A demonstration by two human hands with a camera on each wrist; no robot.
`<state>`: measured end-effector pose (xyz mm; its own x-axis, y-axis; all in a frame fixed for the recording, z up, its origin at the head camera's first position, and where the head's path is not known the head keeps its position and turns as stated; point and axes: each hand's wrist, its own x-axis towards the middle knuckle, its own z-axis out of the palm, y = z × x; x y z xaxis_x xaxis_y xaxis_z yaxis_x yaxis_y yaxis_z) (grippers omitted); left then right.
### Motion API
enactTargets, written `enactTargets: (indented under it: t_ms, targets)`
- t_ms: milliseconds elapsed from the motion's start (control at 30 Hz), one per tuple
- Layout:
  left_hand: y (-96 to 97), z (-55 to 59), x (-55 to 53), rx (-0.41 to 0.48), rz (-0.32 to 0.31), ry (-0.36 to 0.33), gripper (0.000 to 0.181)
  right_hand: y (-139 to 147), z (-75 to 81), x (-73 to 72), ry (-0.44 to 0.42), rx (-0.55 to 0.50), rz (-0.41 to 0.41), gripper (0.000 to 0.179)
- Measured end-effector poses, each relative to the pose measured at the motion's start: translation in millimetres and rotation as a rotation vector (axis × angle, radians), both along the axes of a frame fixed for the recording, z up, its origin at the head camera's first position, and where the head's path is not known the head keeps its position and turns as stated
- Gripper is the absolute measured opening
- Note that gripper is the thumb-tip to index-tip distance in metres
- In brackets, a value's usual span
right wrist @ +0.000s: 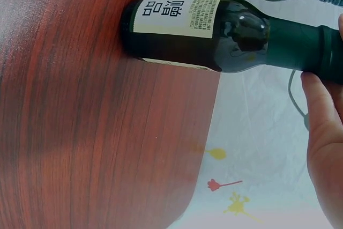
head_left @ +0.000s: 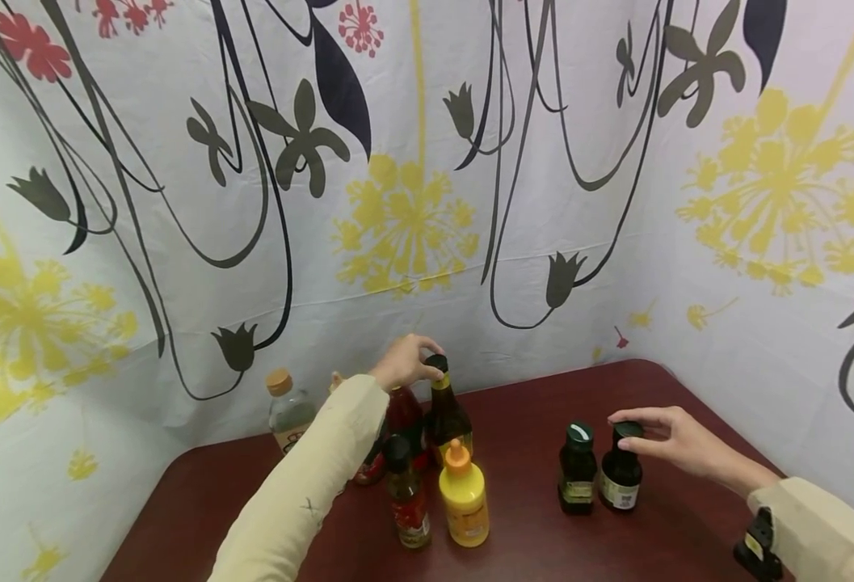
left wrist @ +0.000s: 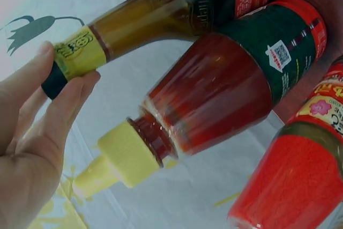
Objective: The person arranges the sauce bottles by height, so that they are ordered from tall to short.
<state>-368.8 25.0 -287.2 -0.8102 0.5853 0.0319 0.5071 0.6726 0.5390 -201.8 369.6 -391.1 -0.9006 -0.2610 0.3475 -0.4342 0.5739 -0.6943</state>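
My left hand (head_left: 406, 361) pinches the dark cap of a tall brown sauce bottle (head_left: 450, 416) with a yellow neck band, at the back of the bottle group. The left wrist view shows thumb and fingertips on that cap and band, beside a red sauce bottle (left wrist: 214, 89) with a yellow nozzle cap. On the right, my right hand (head_left: 677, 440) grips the dark green capped neck of a small dark bottle (head_left: 621, 469) with a cream label. Close to its left stands a second dark bottle (head_left: 578, 473) with a green cap. Both held bottles are upright.
In front stand a yellow squeeze bottle (head_left: 464, 501) and a black-capped bottle (head_left: 406, 497). A clear bottle (head_left: 290, 408) with an orange cap is at the back left, partly behind my sleeve. Patterned cloth (head_left: 427, 202) hangs behind the dark red table (head_left: 528, 533).
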Motion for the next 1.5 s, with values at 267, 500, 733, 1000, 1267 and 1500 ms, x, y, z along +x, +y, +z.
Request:
enactTargets:
  t_ms: [267, 500, 733, 1000, 1267, 1500]
  targets:
    - [-5.9, -2.0, 3.5, 0.018, 0.004, -0.018, 0.039, -1, 1.6, -2.2, 0.012, 0.017, -0.008, 0.03]
    - [-22.3, 9.6, 10.2, 0.029, -0.088, -0.079, 0.051, -1, 1.8, -3.8, -0.002, 0.014, 0.0, 0.03]
    - [-33.7, 29.6, 23.3, 0.105, -0.105, -0.022, 0.048, 1, 0.4, -3.0, -0.022, 0.025, -0.02, 0.031]
    - [-47.8, 27.1, 53.4, 0.242, -0.127, 0.039, 0.041, 2, -1.1, -0.5, -0.027, 0.025, -0.026, 0.03]
    - [-71.2, -11.0, 78.7, 0.327, -0.149, -0.004, 0.04, 0, -2.4, -0.7, -0.025, -0.003, -0.018, 0.03]
    - [-83.5, -48.8, 91.5, 0.383, -0.072, -0.017, 0.039, -2, -1.8, -1.0, -0.006, -0.003, -0.011, 0.03]
